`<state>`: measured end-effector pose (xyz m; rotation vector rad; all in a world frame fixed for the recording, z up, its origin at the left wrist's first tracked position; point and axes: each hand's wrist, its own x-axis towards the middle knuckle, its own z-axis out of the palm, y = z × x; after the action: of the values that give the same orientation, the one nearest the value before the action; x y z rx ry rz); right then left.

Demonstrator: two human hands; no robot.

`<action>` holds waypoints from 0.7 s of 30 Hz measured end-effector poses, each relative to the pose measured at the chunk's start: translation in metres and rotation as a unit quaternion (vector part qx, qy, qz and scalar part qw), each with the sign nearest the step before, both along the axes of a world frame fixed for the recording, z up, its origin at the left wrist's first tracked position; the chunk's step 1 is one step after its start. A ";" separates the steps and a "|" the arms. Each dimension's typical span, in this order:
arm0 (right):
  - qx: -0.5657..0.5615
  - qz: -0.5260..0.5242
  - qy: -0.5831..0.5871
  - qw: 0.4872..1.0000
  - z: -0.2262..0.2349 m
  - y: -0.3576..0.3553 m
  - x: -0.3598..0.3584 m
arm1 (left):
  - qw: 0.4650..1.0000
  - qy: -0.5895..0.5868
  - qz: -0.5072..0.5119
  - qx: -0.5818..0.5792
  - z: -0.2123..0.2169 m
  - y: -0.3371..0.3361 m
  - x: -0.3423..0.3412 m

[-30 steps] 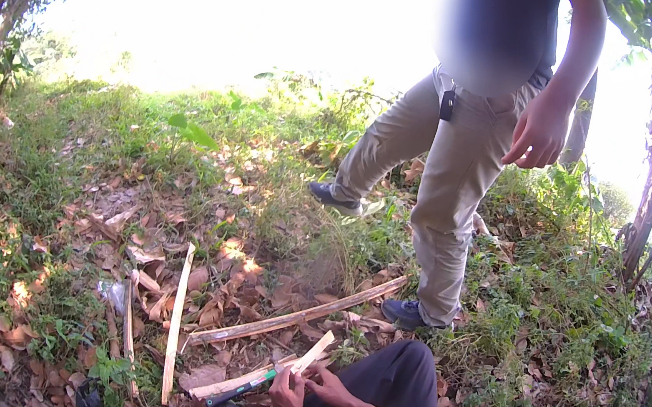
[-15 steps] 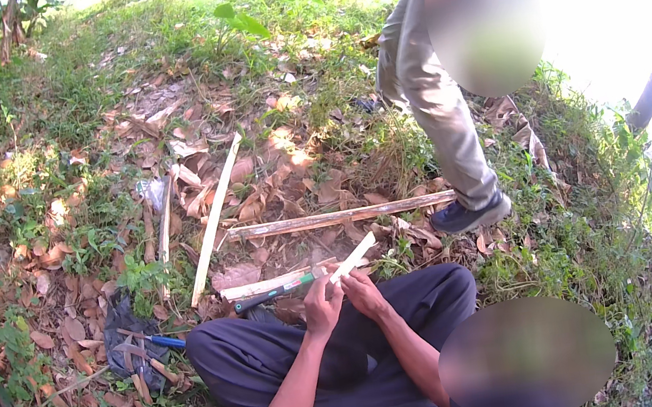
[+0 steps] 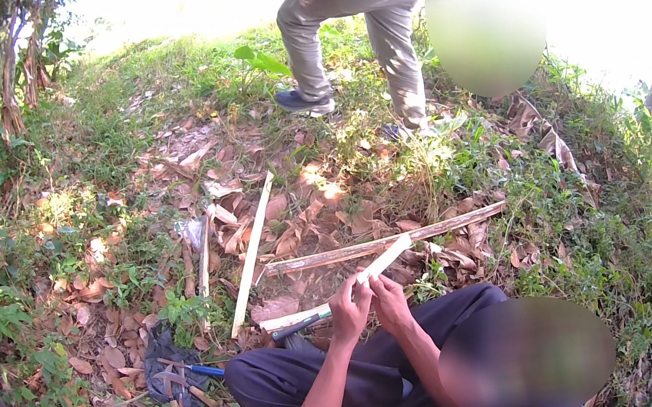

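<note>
Above my crossed legs I hold a pale strip of split wood (image 3: 386,258), tilted up toward the far right. My left hand (image 3: 349,311) closes on its near end. Right beside it, my right hand (image 3: 391,303) pinches the same strip with fingers closed. A tool with a dark, teal-marked handle (image 3: 297,326) lies just left of my left hand; its other end is hidden behind that hand. Under it rests another pale wood piece (image 3: 274,323). Beyond my hands, a long split pole (image 3: 383,246) lies crosswise on the leaves.
A long pale slat (image 3: 253,254) and a shorter weathered stick (image 3: 204,255) lie to the left. Near my left knee, a blue-handled tool (image 3: 206,370) and wood-handled tools (image 3: 187,386) rest on a black plastic bag (image 3: 160,353). A person in khaki trousers (image 3: 394,37) stands farther off on the grass.
The other person has stepped away from the crosswise pole to the far grass. My view has shifted, so the ground things sit lower and farther right. Both hands still hold the strip.
</note>
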<state>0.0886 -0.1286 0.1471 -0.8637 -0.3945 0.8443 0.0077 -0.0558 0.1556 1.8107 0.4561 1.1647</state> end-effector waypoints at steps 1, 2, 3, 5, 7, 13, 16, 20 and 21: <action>-0.018 -0.049 -0.028 0.998 0.016 0.009 -0.001 | 0.999 -0.002 0.011 0.034 0.020 0.005 0.002; -0.056 -0.061 -0.059 0.995 0.009 0.014 0.009 | 0.999 0.000 0.005 0.034 0.033 0.012 0.005; -0.068 -0.074 -0.063 0.993 0.024 0.026 0.004 | 0.999 0.021 0.004 0.045 0.034 0.026 0.004; -0.093 -0.101 -0.130 0.982 0.028 0.045 0.010 | 1.000 0.027 -0.004 0.007 0.036 0.046 0.009; -0.131 -0.032 -0.202 0.970 -0.012 0.054 0.044 | 0.997 0.035 -0.051 -0.036 0.023 0.067 0.018; -0.033 -0.009 -0.178 0.983 -0.011 0.087 0.009 | 0.984 -0.055 -0.090 -0.141 -0.006 0.105 0.004; 0.002 -0.001 -0.170 0.985 -0.008 0.100 0.013 | 0.985 -0.029 -0.086 -0.144 -0.004 0.115 0.000; -0.003 -0.005 -0.205 0.979 0.005 0.109 0.015 | 0.982 -0.075 -0.097 -0.141 0.003 0.119 0.001; 0.004 -0.009 -0.201 0.979 0.001 0.114 0.017 | 0.983 -0.069 -0.106 -0.130 0.000 0.125 0.003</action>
<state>0.1058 -0.0145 0.1480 -1.0315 -0.7423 0.6475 0.0104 0.0689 0.1560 1.5027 0.3090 1.0240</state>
